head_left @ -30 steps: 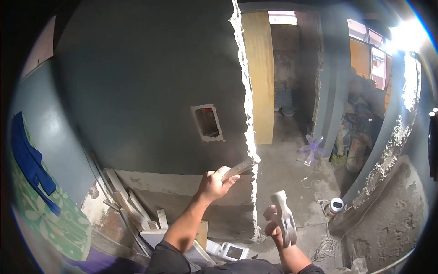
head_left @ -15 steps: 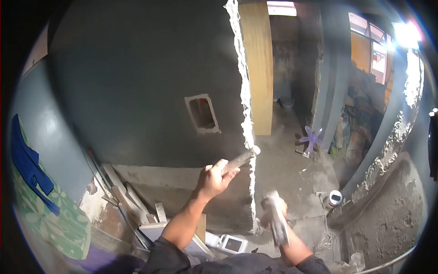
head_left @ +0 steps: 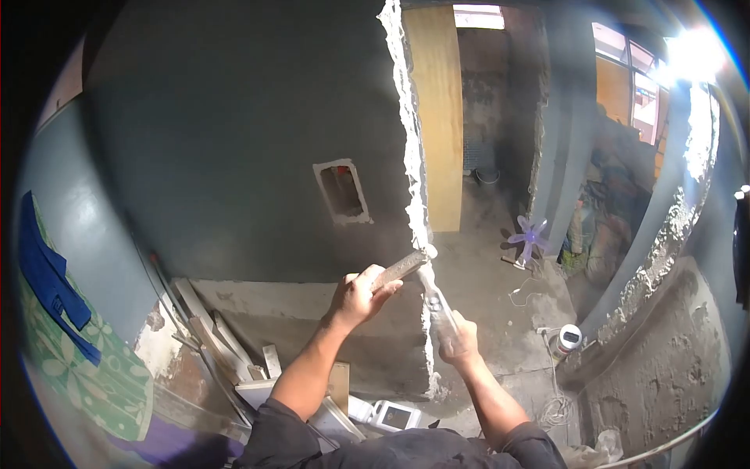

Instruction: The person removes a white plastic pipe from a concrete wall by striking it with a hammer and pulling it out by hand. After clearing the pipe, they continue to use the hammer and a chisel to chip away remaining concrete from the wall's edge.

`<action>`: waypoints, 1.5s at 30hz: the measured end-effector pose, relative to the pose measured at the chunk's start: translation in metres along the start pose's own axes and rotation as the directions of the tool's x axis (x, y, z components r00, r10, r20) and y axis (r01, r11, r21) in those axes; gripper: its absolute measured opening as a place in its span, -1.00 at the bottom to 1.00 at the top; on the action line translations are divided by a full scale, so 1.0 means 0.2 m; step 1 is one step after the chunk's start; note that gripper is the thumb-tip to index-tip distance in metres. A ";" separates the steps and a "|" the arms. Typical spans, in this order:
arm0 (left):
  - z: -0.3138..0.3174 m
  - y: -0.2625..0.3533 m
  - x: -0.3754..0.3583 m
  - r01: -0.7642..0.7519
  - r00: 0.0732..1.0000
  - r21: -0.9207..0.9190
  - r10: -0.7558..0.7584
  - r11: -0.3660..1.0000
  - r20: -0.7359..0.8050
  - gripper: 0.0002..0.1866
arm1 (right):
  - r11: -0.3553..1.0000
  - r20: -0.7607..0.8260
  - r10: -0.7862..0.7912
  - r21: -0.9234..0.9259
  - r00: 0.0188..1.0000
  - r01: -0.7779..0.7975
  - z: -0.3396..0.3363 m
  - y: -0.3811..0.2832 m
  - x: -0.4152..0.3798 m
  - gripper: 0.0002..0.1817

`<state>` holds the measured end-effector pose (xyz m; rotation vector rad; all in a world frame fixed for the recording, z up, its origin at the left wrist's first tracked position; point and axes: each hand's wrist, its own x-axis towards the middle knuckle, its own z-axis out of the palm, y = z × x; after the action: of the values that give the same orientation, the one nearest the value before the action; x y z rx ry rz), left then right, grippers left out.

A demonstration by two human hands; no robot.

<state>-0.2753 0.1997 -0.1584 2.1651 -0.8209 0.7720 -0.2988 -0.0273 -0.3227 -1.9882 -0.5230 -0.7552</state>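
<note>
My left hand (head_left: 358, 298) is wrapped round a thick, dust-covered rod-like tool (head_left: 400, 268). Its whitish end meets the rough, chipped wall edge (head_left: 416, 184). Just below and to the right, my right hand (head_left: 459, 341) grips a long pale-grey hand tool (head_left: 439, 303), partly blurred, whose exact kind I cannot make out. This tool slants up and left, its upper end close to the rod's tip and in front of the broken edge. White exposed plaster runs down that edge, beside the dark grey wall (head_left: 234, 156).
A rectangular hole with a pale rim (head_left: 361, 195) opens in the wall. Wood strips (head_left: 205, 319) lean at lower left, near a green patterned cloth (head_left: 109, 383). A white-topped cylinder (head_left: 570, 337), cable (head_left: 556, 411) and purple fan (head_left: 530, 238) are on the right-hand floor.
My right hand has swung the pale-grey tool up and left, from low beside the wall edge to near the rod's tip. My left hand still holds the rod against the edge.
</note>
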 end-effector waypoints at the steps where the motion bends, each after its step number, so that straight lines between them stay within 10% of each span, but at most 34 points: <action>1: -0.02 0.01 0.01 -0.070 0.997 0.126 0.071 0.990 -0.008 -0.61 | 0.965 -0.042 0.172 0.208 0.984 -0.160 -0.07 -0.17 0.01 -0.69; 4: 0.01 -0.04 0.00 -0.011 1.000 0.054 0.009 0.998 0.024 -0.64 | 0.906 -0.159 0.275 0.374 0.948 -0.200 0.04 -0.21 -0.09 -0.74; 6: 0.00 -0.04 0.01 -0.021 1.000 0.022 0.021 1.000 0.022 -0.64 | 0.968 -0.244 -0.124 0.184 0.962 0.171 -0.08 -0.27 -0.09 -0.81; 8: -0.01 -0.05 0.01 -0.027 0.999 -0.006 0.027 1.000 0.023 -0.65 | 0.786 -0.356 -0.283 0.446 0.891 0.428 0.02 -0.09 -0.06 -0.83; 9: -0.01 -0.05 0.02 -0.042 0.999 0.004 0.042 0.999 0.034 -0.65 | 0.905 -0.314 -0.289 0.216 0.904 0.365 -0.05 -0.16 -0.04 -0.85; 10: -0.02 -0.04 0.02 -0.058 0.997 0.012 0.057 0.998 0.047 -0.66 | 0.902 -0.065 0.129 0.421 0.990 -0.090 -0.04 -0.14 -0.01 -0.82; 12: -0.02 -0.04 0.04 -0.148 0.989 0.099 0.146 0.984 0.021 -0.67 | 0.972 -0.054 0.133 0.201 0.990 -0.120 -0.06 -0.13 0.09 -0.77; 22: -0.03 -0.01 0.07 -0.047 0.996 -0.030 0.049 0.998 0.071 -0.74 | 0.940 -0.253 -0.177 0.242 0.951 0.240 -0.11 -0.22 -0.03 -0.82; 24: -0.02 -0.01 0.07 -0.070 0.996 0.007 0.069 0.998 0.062 -0.78 | 0.911 -0.115 0.225 0.378 0.968 -0.167 0.01 -0.08 -0.04 -0.82; 28: 0.02 0.02 0.07 -0.120 0.992 0.109 0.123 0.987 -0.017 -0.79 | 0.886 -0.308 0.230 0.459 0.923 -0.068 -0.02 -0.12 0.06 -0.41; 31: 0.00 0.14 0.08 -0.034 0.999 0.059 0.034 0.998 0.005 -0.79 | 0.812 -0.317 -0.077 0.530 0.945 0.244 -0.15 -0.23 0.03 -0.39; 35: 0.00 0.20 0.07 0.121 0.991 0.084 -0.125 0.989 0.042 -0.83 | 0.821 -0.075 0.253 0.545 0.965 -0.173 -0.14 -0.25 -0.01 -0.63; 36: 0.01 0.21 0.07 0.164 0.982 0.139 -0.175 0.977 0.069 -0.87 | 0.959 -0.134 -0.169 0.205 0.977 0.194 -0.07 -0.14 0.01 -0.64; 38: 0.03 0.21 0.06 0.165 0.985 0.168 -0.172 0.972 0.027 -0.87 | 0.968 -0.187 -0.019 0.242 0.982 0.065 -0.01 -0.02 0.07 -0.56; 40: 0.05 0.25 0.08 0.192 0.979 0.148 -0.201 0.970 0.044 -0.86 | 0.714 0.008 0.316 0.657 0.949 -0.243 -0.08 -0.03 0.06 -0.48; 45: 0.12 0.32 0.09 0.229 0.967 0.161 -0.244 0.960 0.077 -0.82 | 0.594 0.059 0.435 0.731 0.898 -0.336 -0.17 0.23 -0.02 -0.51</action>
<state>-0.3040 0.1385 -0.1352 2.3979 -0.5495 0.6293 -0.2826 -0.0798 -0.3400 -1.2071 -0.2287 -0.3008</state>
